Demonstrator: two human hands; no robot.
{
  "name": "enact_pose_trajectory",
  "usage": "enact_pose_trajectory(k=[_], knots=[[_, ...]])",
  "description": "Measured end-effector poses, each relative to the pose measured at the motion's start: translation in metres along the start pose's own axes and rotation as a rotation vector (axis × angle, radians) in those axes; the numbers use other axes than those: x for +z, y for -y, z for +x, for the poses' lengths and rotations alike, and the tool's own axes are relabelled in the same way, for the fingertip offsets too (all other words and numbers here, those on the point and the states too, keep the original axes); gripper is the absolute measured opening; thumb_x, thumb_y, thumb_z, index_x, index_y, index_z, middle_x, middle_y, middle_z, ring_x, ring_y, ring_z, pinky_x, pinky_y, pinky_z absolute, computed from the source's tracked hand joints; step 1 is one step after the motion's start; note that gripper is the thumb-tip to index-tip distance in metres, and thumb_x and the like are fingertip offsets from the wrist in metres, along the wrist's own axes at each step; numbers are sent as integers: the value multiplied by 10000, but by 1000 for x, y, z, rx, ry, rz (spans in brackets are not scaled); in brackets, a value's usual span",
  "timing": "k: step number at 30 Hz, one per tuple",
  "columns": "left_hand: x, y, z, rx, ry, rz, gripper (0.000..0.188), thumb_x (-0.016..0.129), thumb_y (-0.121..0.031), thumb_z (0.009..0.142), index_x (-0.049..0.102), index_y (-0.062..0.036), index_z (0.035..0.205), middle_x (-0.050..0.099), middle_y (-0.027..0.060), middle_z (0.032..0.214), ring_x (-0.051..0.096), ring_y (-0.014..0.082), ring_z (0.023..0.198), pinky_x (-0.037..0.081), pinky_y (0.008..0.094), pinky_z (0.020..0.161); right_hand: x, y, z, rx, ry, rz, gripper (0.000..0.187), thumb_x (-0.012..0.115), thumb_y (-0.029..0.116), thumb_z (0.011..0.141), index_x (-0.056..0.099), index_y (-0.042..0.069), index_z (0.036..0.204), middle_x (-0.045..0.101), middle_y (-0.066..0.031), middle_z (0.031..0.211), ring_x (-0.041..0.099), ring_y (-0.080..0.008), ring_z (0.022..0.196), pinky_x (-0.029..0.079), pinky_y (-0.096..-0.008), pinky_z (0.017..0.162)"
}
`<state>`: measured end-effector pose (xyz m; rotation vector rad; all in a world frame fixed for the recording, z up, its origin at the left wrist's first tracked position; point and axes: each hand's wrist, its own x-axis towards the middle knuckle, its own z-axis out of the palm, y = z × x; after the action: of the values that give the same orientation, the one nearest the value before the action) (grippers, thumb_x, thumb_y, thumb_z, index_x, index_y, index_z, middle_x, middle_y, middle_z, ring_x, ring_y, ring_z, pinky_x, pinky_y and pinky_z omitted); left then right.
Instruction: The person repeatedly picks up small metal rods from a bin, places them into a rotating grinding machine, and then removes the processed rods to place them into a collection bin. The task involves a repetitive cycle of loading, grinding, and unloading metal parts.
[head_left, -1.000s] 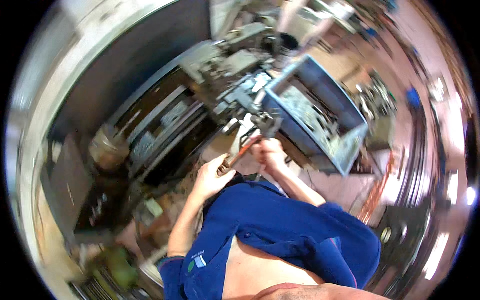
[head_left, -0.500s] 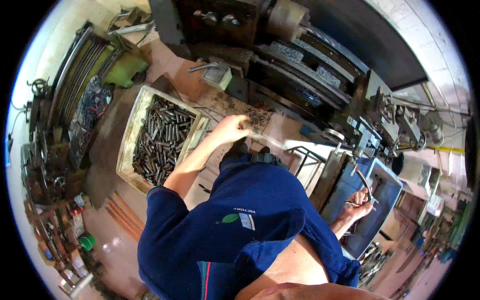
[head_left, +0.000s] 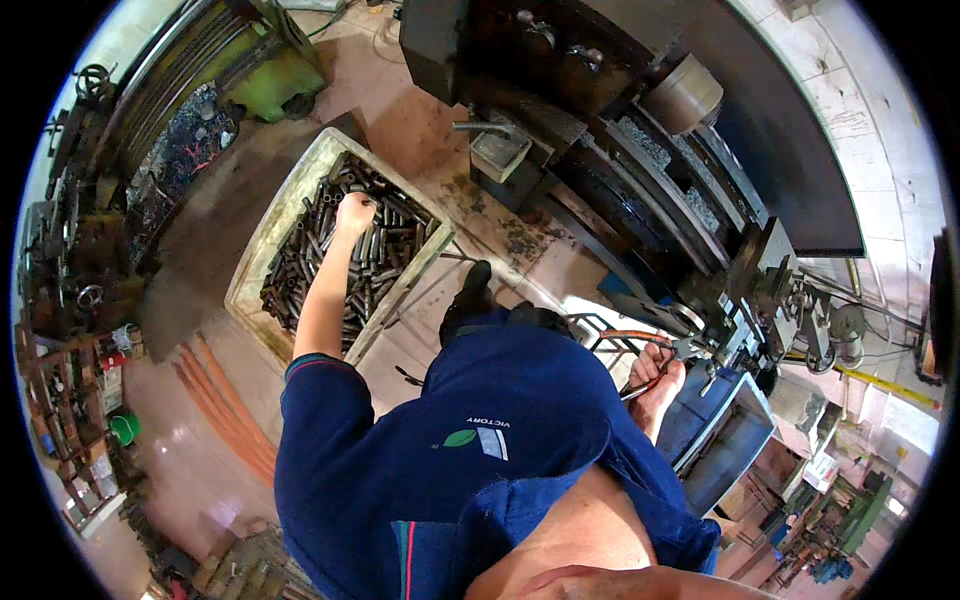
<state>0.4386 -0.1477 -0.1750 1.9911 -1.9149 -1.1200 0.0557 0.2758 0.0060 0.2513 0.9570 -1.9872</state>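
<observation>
My left hand (head_left: 354, 213) reaches into a cream crate (head_left: 262, 240) piled with short dark metal tubes (head_left: 385, 245). Its fingers are curled down among the tubes and look closed on one, though the fingertips are partly hidden. Beside the lathe, my right hand (head_left: 656, 378) grips pliers (head_left: 688, 347) with long orange-red handles. One handle arches above the hand and the other passes beneath the fingers. The jaws lie close to the lathe's carriage (head_left: 740, 315), and I cannot tell whether they touch it.
A dark lathe (head_left: 600, 190) runs along the upper right. Below its carriage stands a blue bin (head_left: 730, 440). A small metal box (head_left: 500, 152) rests at the lathe's near side. Copper-coloured bars (head_left: 225, 405) lie on the floor left; a green machine (head_left: 275, 70) stands beyond.
My left hand has moved left from in front of my body into the tube crate. My right hand has brought the pliers from over the blue bin inward, closer to the lathe carriage.
</observation>
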Motion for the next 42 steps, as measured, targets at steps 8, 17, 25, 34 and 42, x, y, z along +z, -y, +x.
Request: enact_pose_trajectory(k=[8, 17, 25, 34, 42], knots=[[28, -16, 14, -62, 42, 322, 245, 536, -169, 712, 623, -52, 910, 642, 156, 825, 633, 263, 753, 492, 381, 717, 22, -13, 5, 44, 61, -51, 368, 482, 228, 792, 506, -23, 1061, 531, -90, 770, 346, -69, 488, 280, -182, 428], [16, -15, -5, 100, -98, 199, 200, 631, -197, 691, 655, -117, 872, 638, 152, 869, 603, 301, 865, 477, 392, 757, 19, -19, 8, 110, -35, -214, 443, 550, 310, 767, 499, 16, 1095, 439, -15, 708, 340, -57, 486, 269, -183, 407], [-27, -45, -65, 297, -342, 66, 157, 633, -171, 659, 652, -19, 692, 603, 157, 622, 610, 256, 566, 479, 339, 574, 47, -24, 9, 39, 73, -371, 446, 550, 248, 716, 486, 28, 1099, 543, -108, 1036, 296, -59, 455, 244, -173, 390], [-54, -183, -162, 394, 53, -1110, 110, 626, -45, 774, 564, 24, 834, 616, 125, 678, 604, 182, 537, 491, 267, 502, 129, -17, 18, 222, 431, -900, 394, 534, 98, 633, 534, -1, 1014, 577, -92, 935, 507, -128, 756, 397, -226, 689], [8, -286, -224, 604, 245, -968, 161, 635, -24, 777, 595, 74, 898, 622, 102, 727, 628, 166, 635, 514, 242, 583, 122, -27, 27, 154, 585, -1084, 320, 573, 181, 590, 534, -20, 836, 527, -77, 731, 494, -168, 732, 388, -282, 644]])
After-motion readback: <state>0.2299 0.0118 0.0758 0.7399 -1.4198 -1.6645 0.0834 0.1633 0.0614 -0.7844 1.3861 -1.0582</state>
